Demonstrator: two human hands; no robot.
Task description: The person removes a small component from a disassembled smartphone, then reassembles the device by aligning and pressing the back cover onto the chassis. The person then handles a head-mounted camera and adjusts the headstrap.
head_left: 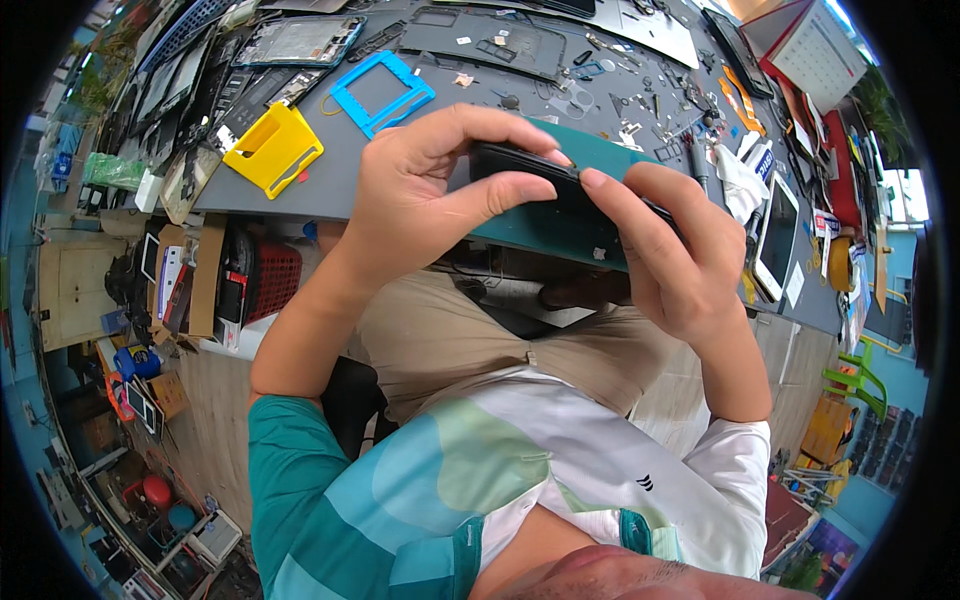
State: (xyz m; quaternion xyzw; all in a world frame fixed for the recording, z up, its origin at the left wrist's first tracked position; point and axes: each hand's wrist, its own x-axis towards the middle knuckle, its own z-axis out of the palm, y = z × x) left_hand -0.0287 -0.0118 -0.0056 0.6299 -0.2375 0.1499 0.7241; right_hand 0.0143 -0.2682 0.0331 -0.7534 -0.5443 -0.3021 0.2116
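A thin black phone (573, 208) is held up on its edge above the front of the workbench. Wrapped round its left end is my left hand (415, 195), with the thumb on the near face and the fingers along the top edge. The thumb and fingers of my right hand (675, 245) close on its right part, the fingertip pressing at the upper edge close to my left fingertips. Part of the phone is hidden behind both hands. Under it lies a dark green work mat (610, 157).
A yellow plastic holder (270, 150) and a blue plastic frame (405, 97) lie left of the mat. Loose phone parts and small screws (630, 110) cover the far bench. A white phone (777, 235) and a white cloth (738, 185) are at the right. A red basket (275, 280) stands below left.
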